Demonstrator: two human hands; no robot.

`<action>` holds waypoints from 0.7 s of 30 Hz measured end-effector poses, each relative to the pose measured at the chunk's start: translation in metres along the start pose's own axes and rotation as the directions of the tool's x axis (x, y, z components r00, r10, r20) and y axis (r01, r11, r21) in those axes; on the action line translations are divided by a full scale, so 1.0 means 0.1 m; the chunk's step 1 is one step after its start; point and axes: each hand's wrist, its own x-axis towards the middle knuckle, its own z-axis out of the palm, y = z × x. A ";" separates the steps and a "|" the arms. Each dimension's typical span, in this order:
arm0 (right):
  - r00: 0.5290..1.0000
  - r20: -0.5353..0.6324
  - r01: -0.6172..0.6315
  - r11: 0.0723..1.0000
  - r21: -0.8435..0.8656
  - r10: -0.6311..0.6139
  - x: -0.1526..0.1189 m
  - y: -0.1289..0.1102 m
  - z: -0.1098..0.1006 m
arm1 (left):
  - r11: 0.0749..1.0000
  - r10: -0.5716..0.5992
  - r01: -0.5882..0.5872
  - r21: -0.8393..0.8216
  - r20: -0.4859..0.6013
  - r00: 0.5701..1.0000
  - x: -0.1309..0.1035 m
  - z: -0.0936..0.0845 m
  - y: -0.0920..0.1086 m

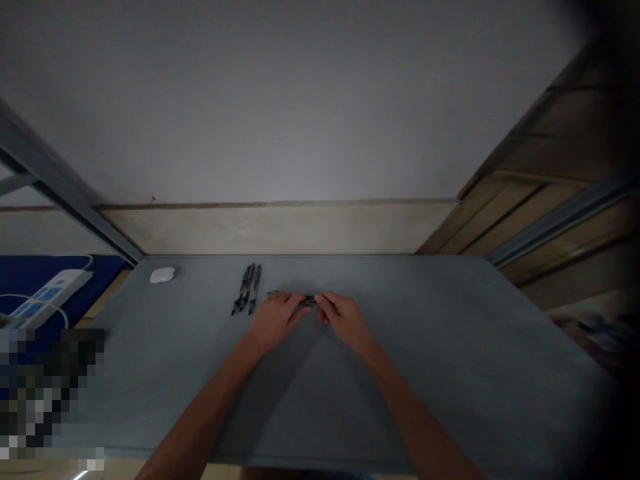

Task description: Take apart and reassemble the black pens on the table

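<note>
Between my two hands lies a dark pen [308,301], held level above or on the grey tabletop; I cannot tell whether it touches the surface. My left hand [277,319] closes around its left part, and a dark tip pokes out past the knuckles. The fingers of my right hand [344,318] pinch the right end, hiding it. Only a short stretch of the pen shows between the thumbs. Just left of my left hand, several black pens [247,289] with clear barrels lie side by side, pointing away from me.
A white earbud case [163,275] sits at the tabletop's [450,373] back left. Beyond the left edge, a white power strip [53,293] with cables rests on blue cloth. Metal posts [113,237] flank the table, and a pale wall [280,133] rises behind it.
</note>
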 end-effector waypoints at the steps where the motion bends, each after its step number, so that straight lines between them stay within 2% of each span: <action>1: 1.000 0.002 0.018 1.000 0.014 -0.018 0.00 -0.01 -0.02 | 1.000 -0.003 0.003 -0.003 0.014 1.000 0.00 -0.01 0.01; 6: 0.985 0.002 0.169 0.980 0.104 -0.170 0.01 -0.06 -0.10 | 1.000 -0.023 0.023 -0.004 0.079 0.997 -0.01 -0.01 0.01; 12: 1.000 0.013 -0.007 0.999 -0.049 0.007 -0.01 -0.04 -0.04 | 0.998 0.050 -0.053 0.023 0.093 0.994 0.00 0.05 0.00; 15: 0.999 0.009 0.042 0.998 -0.046 -0.041 0.00 -0.04 -0.04 | 0.997 0.071 -0.072 0.010 0.096 0.993 0.00 0.07 0.00; 19: 0.987 0.029 0.159 0.987 0.015 -0.160 0.01 -0.07 -0.07 | 1.000 0.025 -0.024 -0.007 0.117 0.993 -0.01 0.08 0.00; 21: 0.987 0.054 0.153 0.988 0.019 -0.153 0.01 -0.08 -0.06 | 0.999 0.036 -0.036 -0.002 0.118 0.992 -0.01 0.08 0.01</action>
